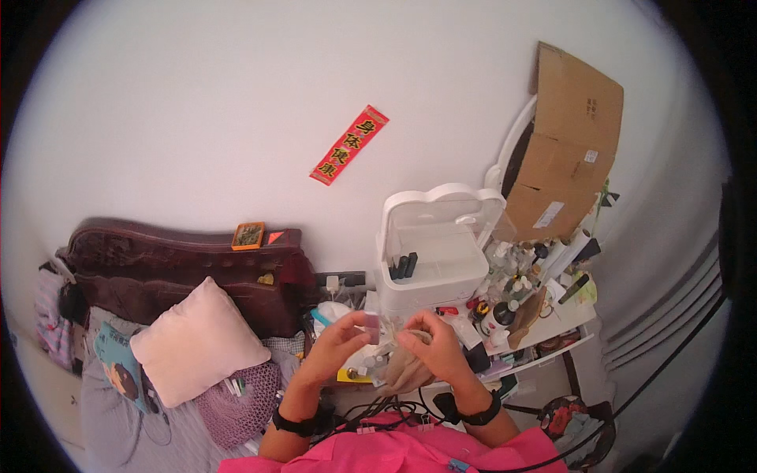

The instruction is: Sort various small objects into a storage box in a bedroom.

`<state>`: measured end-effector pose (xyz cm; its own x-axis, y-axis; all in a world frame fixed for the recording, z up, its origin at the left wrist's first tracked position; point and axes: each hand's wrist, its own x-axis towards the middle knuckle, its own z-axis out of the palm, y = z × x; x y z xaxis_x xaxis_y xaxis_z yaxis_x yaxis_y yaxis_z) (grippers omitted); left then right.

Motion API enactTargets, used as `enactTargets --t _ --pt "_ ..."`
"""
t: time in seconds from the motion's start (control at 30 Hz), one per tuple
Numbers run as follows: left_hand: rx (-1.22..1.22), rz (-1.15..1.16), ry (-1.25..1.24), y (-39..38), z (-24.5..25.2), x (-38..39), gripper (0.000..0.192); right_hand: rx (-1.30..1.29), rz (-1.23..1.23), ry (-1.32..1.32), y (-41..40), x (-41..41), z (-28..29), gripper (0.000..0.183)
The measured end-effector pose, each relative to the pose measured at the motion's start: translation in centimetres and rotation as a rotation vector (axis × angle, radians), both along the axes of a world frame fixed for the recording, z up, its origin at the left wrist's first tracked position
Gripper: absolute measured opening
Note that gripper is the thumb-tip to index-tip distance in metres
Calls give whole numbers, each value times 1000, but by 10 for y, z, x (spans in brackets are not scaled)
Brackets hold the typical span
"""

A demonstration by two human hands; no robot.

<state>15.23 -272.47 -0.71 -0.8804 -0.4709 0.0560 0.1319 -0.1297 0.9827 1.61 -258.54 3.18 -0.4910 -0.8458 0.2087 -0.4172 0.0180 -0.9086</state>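
In front of my chest, both hands are raised over the edge of a cluttered white dressing table. My left hand (343, 346) pinches a small, translucent purplish piece (371, 329), which looks like plastic; its exact kind is unclear. To its right, my right hand (436, 344) grips a soft beige cloth item (403, 373) that hangs down below the fingers. Pale strands or a gathered edge show between the two hands. Just beyond them stands a white cosmetics storage box (437, 290) with its clear lid raised and several dark tubes (404, 266) inside.
Bottles (500, 316) and small items crowd the tabletop (562, 319) at right, above an open drawer (547, 355). A cardboard box (568, 148) leans behind. Left are a bed with a pink pillow (198, 343) and a dark wooden headboard (177, 254). Black cables (384, 408) cross my front.
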Motion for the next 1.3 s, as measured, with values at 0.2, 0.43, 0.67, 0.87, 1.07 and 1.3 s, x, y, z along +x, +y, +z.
enactTargets --t 0.2,0.43,0.67,0.87,1.07,1.3 --pt "-558 -79 -68 12 -2 -28 28 123 -6 -84 11 -20 -8 36" --pt "-597 -36 -112 18 -16 -47 33 135 4 -60 0 -53 -39 35" --pt "-410 259 -172 6 -3 -14 37 -16 -251 -266 -29 -119 -72 40" --pt "-265 444 -189 -5 -3 43 26 35 -286 -156 -38 -107 -28 35" --pt "-220 413 -220 -1 9 59 25 -3 -94 -157 -5 -75 42 25" --pt "-248 359 -231 -4 8 56 24 21 -11 -299 27 -62 72 21"
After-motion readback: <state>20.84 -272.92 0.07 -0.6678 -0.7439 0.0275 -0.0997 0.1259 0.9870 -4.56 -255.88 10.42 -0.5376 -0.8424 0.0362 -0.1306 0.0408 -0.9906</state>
